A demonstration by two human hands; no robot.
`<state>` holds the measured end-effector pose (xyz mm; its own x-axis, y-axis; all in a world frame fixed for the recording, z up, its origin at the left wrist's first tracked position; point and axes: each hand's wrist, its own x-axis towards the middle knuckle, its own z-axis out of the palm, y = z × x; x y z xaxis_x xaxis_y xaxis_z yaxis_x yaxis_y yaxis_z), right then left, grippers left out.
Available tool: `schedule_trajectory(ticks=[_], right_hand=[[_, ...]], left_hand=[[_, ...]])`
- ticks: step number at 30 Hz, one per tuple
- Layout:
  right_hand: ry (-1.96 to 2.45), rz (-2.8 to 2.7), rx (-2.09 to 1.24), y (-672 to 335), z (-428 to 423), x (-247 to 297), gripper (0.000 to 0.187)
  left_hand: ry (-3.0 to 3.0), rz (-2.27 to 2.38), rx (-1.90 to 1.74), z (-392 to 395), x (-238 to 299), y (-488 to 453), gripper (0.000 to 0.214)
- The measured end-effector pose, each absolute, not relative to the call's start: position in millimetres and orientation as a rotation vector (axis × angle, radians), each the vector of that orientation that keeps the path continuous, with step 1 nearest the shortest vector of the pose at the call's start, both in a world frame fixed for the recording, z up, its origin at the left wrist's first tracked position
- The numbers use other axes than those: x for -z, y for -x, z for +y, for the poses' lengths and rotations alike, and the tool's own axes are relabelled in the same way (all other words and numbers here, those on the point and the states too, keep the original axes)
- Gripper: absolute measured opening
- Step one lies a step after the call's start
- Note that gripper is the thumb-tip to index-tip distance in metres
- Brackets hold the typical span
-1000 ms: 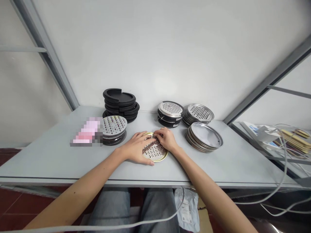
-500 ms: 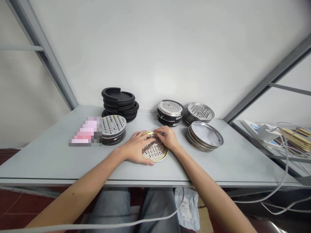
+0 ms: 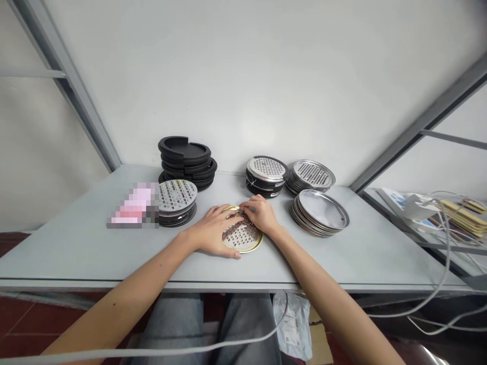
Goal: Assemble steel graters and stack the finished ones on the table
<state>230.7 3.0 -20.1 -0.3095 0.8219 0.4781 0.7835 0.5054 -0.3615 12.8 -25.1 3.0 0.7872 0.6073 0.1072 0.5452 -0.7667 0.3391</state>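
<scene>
"What's at the worktop's (image 3: pixel 87 253) left?"
"A stack of perforated grater plates (image 3: pixel 178 195), with notched black round holders (image 3: pixel 190 150) behind, toward the back edge."
"The left hand (image 3: pixel 213 232)?"
"Fingers spread apart over the gold-rimmed grater disc (image 3: pixel 243 242), thumb by its near rim. The disc lies near the middle of the front edge."
"And the right hand (image 3: pixel 263 214)?"
"Fingertips bunched at the disc's far rim; I can't tell if they pinch anything. The step looks like working that rim."
"The next move calls for?"
"A steady left hand, I'd judge, and fine fingertip control on the right."
"Farther right?"
"Rimmed metal discs (image 3: pixel 322 209), stacked toward the right edge."
</scene>
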Motion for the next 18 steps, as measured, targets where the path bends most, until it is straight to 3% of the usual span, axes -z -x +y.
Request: schedule_trajectory(ticks=[18], right_hand=[[1.332,-2.148,-0.175,-229.0,1.9,22.6,0.019]], left_hand=[[-2.714,0.890,-0.316,-24.9,-1.6,-12.9,0.100]])
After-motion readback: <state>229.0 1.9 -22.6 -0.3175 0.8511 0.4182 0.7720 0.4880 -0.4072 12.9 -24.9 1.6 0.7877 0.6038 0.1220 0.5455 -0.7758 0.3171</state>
